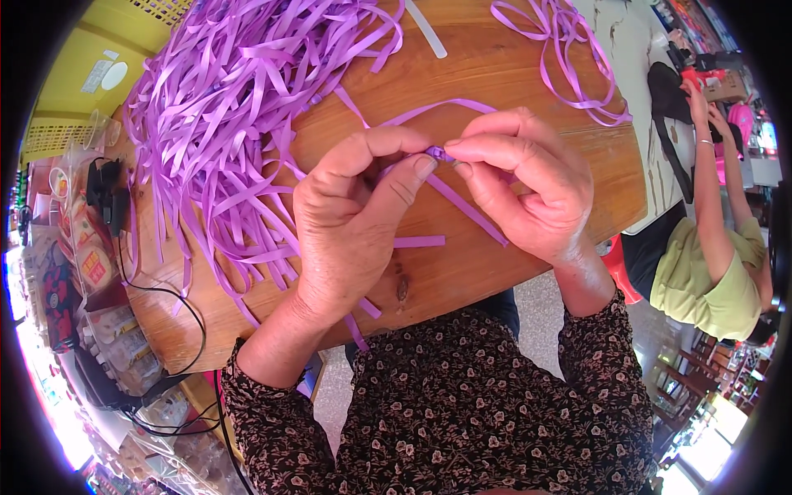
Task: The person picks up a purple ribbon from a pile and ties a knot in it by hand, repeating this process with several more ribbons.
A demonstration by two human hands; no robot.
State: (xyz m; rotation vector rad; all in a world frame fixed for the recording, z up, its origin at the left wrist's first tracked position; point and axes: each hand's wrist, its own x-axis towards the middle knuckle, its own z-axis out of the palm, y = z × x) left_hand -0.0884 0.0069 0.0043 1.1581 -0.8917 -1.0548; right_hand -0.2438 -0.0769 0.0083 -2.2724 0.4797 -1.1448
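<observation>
Above the wooden table (495, 74) both my hands meet at a small knotted spot on a purple ribbon (469, 208). My left hand (351, 206) pinches the knot between thumb and forefinger. Thumb and forefinger of my right hand (528, 181) are closed on the ribbon just beside it. Loose ribbon ends hang below my fingers and lie on the wood. A large heap of purple ribbons (239, 91) covers the table's far left, its strands trailing toward my left wrist. The exact form of the knot is partly hidden by my fingertips.
A looped bundle of purple ribbon (569, 62) lies at the far right, and a white strip (426, 30) at the back. A yellow crate (78, 70) stands far left, above a black cable (194, 309). Right, a person in a green shirt (709, 285) works at a marble-patterned table (631, 62).
</observation>
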